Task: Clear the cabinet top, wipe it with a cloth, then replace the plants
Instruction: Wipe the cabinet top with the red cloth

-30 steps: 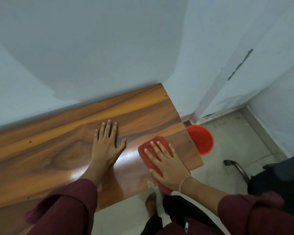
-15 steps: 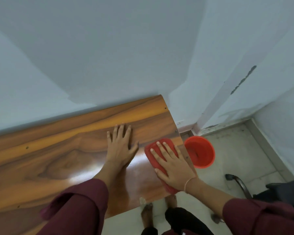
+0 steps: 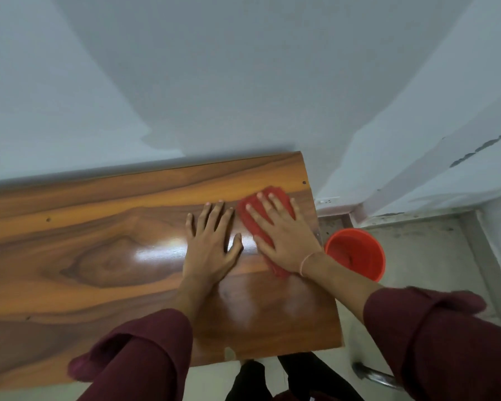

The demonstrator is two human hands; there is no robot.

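Observation:
The glossy wooden cabinet top (image 3: 84, 256) runs from the left edge to its right end near the wall corner. A red cloth (image 3: 250, 211) lies near that right end, toward the back. My right hand (image 3: 281, 235) presses flat on the cloth with straight, spread fingers. Just to its left, my left hand (image 3: 211, 244) rests flat on the bare wood, fingers spread. No plants are in view.
A red bucket (image 3: 356, 253) stands on the floor just beyond the cabinet's right end. Pale walls (image 3: 214, 82) close in behind and to the right. A metal chair leg (image 3: 373, 376) shows at the lower right. My feet are below the front edge.
My right hand has slid the cloth from the front right part of the top toward the back wall. My left hand stays flat beside it. The view has shifted forward.

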